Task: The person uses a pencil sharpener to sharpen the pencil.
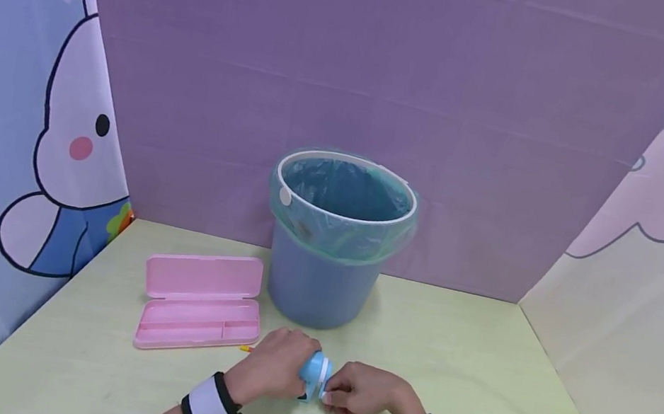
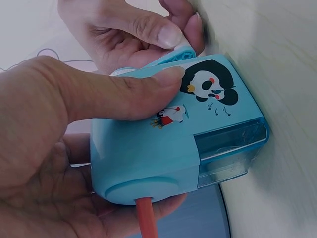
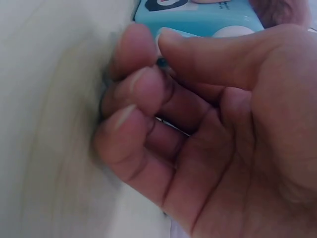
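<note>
A light-blue crank pencil sharpener (image 2: 143,148) with panda stickers and a clear shavings drawer is held down by the table. My left hand (image 1: 283,364) grips its body, thumb across the stickered face and fingers underneath. An orange-red pencil (image 2: 147,218) sticks out of the hole at one end. At the opposite end, my right hand (image 1: 369,390) pinches the blue crank handle (image 2: 181,53) between thumb and forefinger. In the right wrist view, its other fingers curl loosely close to the tabletop.
A pink pencil case (image 1: 202,277) lies with its lid up, left of the hands. Behind them stands a blue bucket (image 1: 319,291) lined with a green bag (image 1: 340,237). A purple backdrop (image 1: 341,58) closes off the back of the table (image 1: 475,371).
</note>
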A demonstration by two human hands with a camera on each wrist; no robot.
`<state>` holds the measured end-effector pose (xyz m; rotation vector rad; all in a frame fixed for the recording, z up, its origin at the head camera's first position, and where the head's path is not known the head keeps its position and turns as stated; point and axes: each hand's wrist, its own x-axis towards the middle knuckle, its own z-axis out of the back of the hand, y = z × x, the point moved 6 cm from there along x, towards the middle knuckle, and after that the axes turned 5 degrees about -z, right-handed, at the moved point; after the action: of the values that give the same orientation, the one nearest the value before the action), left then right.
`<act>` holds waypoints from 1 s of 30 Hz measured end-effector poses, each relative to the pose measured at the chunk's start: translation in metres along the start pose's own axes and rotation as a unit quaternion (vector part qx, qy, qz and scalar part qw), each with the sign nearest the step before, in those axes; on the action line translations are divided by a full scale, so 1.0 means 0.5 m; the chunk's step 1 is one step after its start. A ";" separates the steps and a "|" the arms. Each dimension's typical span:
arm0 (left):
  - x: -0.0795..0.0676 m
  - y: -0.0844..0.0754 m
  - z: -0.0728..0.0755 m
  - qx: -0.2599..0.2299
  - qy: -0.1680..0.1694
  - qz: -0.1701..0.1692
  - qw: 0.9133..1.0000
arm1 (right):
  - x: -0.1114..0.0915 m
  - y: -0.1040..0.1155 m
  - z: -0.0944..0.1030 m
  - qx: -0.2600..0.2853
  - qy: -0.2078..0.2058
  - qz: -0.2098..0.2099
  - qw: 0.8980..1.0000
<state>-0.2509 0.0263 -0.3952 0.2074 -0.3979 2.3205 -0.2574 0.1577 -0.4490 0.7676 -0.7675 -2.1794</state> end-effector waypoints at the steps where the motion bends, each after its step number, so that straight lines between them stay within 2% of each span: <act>1: -0.001 0.000 0.000 -0.001 0.001 0.000 1.000 | 0.000 0.001 -0.002 0.004 0.005 0.004 1.000; 17: -0.005 -0.009 -0.003 -0.005 -0.001 0.009 1.000 | -0.012 0.001 -0.014 0.054 0.060 0.020 0.997; 30: -0.001 -0.001 0.003 -0.002 0.004 0.026 1.000 | -0.021 0.029 0.005 0.076 0.091 0.041 0.992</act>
<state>-0.2500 0.0256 -0.3938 0.1890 -0.4086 2.3702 -0.2473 0.1577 -0.4340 0.9793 -0.8611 -1.9628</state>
